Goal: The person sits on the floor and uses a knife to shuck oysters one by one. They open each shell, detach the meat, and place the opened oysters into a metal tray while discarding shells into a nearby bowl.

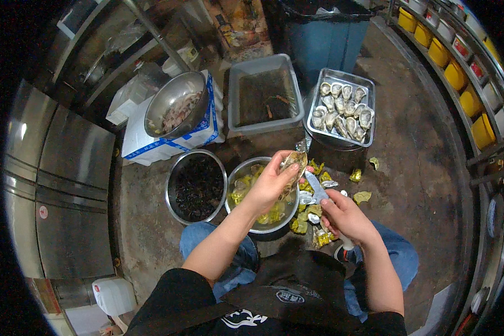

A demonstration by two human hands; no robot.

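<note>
My left hand point(273, 180) grips an oyster point(293, 170) above the right part of a metal bowl point(256, 230). That bowl contains liquid and several yellow-marked oysters. In my right hand point(346, 216) is an oyster knife point(317, 189) with a pale handle; its blade points up and left, close to the oyster. Whether the tip touches the shell I cannot tell. Below the blade, discarded oyster shells point(314, 219) with yellow wrapping or marking lie on the floor. Opened oysters on the half shell fill a clear rectangular tray point(373, 126) at the upper right.
A bowl of dark, wet contents point(197, 187) stands left of the oysters. Beyond are a grey plastic tub point(234, 96) of dark water and a steel bowl point(155, 109) of pale meat on a white foam box point(151, 147). A blue bin point(327, 46) stands behind; shelving point(445, 67) lines the right.
</note>
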